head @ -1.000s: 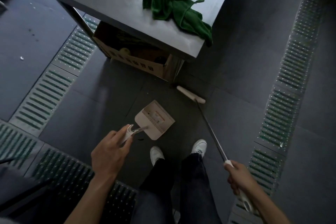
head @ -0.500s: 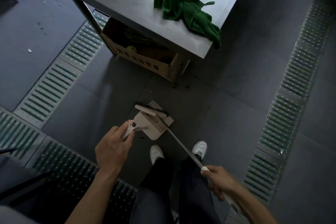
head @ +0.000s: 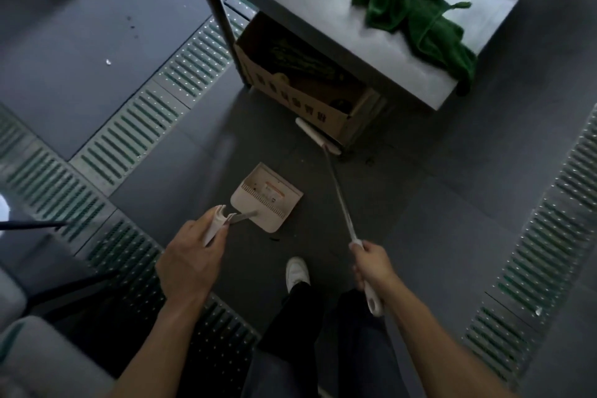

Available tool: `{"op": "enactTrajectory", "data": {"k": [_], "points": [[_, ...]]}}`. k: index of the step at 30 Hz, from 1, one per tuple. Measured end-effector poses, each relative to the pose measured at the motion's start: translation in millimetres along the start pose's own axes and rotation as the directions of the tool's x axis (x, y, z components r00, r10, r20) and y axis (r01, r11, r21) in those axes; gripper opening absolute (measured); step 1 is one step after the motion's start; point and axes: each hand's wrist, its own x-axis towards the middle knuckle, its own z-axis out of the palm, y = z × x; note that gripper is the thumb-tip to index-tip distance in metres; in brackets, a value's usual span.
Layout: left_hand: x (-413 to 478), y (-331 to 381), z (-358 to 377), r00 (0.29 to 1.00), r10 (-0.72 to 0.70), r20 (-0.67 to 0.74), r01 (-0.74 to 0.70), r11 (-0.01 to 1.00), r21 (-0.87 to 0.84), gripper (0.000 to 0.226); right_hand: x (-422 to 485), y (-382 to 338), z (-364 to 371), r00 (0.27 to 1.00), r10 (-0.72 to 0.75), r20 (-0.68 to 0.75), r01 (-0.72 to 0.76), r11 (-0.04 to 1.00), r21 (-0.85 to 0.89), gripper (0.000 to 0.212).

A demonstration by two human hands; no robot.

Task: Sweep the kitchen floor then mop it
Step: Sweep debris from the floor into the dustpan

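Lower left of centre, the left hand (head: 190,255) curls its fingers round the handle of the dustpan (head: 268,200), whose pan sits on the floor (head: 420,203) at mid-frame. Right of it the broom (head: 339,194) slants from its head, beside the cardboard box (head: 300,97) under the table (head: 290,3), down to the right hand (head: 371,265), fingers wrapped round its grip; 1 green cloth (head: 416,19) lies upper right.

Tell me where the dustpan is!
In the head view, the dustpan sits on the floor near the middle, left of the broom, its handle gripped by the left hand.
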Motion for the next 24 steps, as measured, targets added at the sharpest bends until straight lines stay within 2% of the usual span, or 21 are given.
{"op": "enactTrajectory", "data": {"k": [4,8,11,16,20,24], "points": [[9,-11,-1,0.997,-0.075,-0.015,0.074,0.996,-0.053,0.037,30,-30,32,1.000,0.007,0.024,-0.006,0.998,-0.060,0.020],[19,-13,1,0.999,-0.025,-0.032,0.024,0.999,-0.031,0.038,35,-42,54,0.993,0.055,0.103,-0.041,0.990,-0.138,0.025],[25,-10,4,0.999,-0.026,-0.042,0.024,0.999,-0.049,0.037,4,-39,50,0.981,0.077,0.178,-0.036,0.974,-0.223,0.024],[30,-13,2,0.997,-0.071,-0.033,0.068,0.996,-0.065,0.038,-66,-30,14,0.950,0.124,0.287,-0.091,0.988,-0.124,0.022],[27,-17,-2,0.997,-0.079,-0.022,0.076,0.992,-0.100,0.039,-86,-24,4,0.951,0.114,0.286,-0.072,0.986,-0.151,0.024],[19,-27,-7,0.992,-0.118,-0.048,0.114,0.990,-0.083,0.040,-61,-37,23,0.979,0.015,0.206,0.007,0.995,-0.104,0.025]]}}
